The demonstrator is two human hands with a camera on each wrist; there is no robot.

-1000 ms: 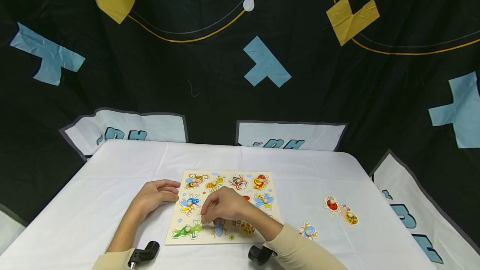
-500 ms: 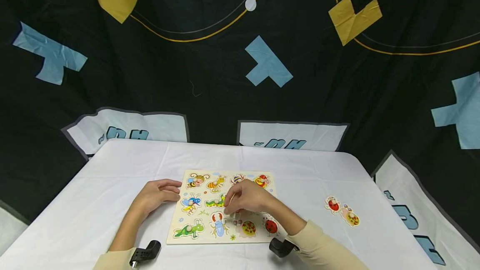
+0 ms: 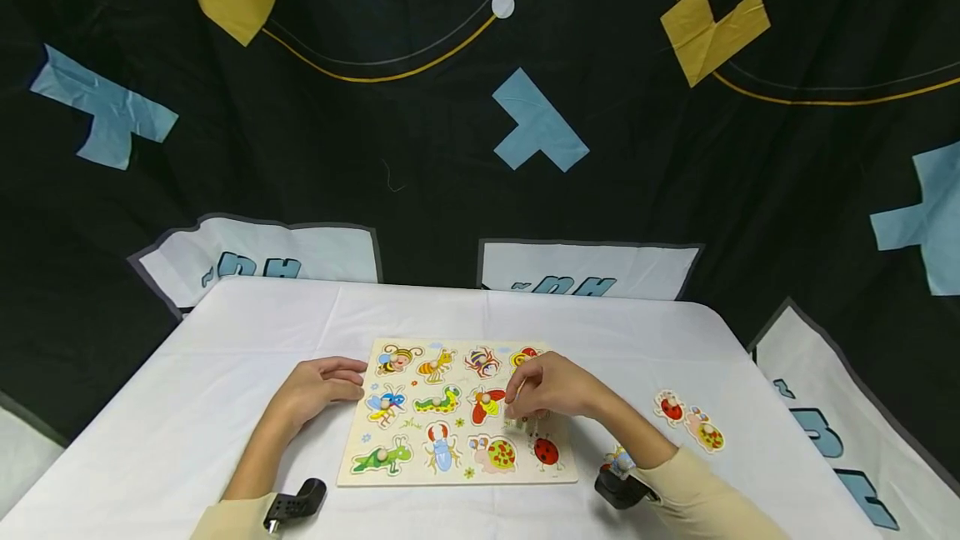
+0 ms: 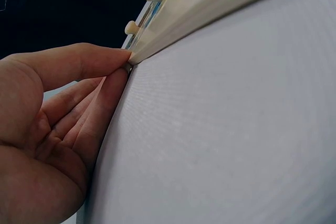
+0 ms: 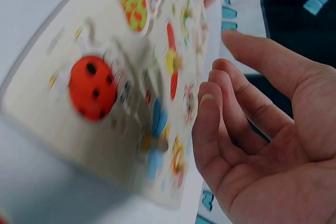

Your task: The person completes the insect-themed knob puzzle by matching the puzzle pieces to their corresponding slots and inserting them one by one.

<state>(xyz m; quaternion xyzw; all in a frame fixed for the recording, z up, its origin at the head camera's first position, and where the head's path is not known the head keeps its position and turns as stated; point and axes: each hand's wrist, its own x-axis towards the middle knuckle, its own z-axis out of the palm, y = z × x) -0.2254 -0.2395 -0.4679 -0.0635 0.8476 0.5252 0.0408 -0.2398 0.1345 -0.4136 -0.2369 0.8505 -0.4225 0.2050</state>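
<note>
A wooden insect puzzle board [image 3: 416, 477] lies flat with several knobbed pieces in it. My left hand [image 3: 318, 394] rests at its left side; in the left wrist view, the thumb and a finger [image 4: 113, 85] touch the board's edge [image 4: 173, 40]. My right hand [image 3: 558, 388] hovers over the board's right part, its fingers [image 5: 236, 114] bent loosely with nothing between them. Under it, in the right wrist view, is a blue-winged dragonfly piece [image 5: 157, 150]. The front-row pictures of a beetle [image 3: 442, 450], snail [image 3: 497, 454] and ladybug [image 3: 546, 452] show no knobs.
To the right lie a loose ladybug piece [image 3: 670, 408] and snail piece [image 3: 705, 432]. A blue beetle piece [image 3: 619, 458] is partly hidden by my right wrist camera [image 3: 622, 490]. A white cloth covers the table [image 3: 420, 515]; a black curtain [image 3: 337, 157] hangs behind.
My right hand has moved right from the board's front middle toward its right side, uncovering the beetle picture, the caterpillar and the red butterfly. The left hand stays at the left edge.
</note>
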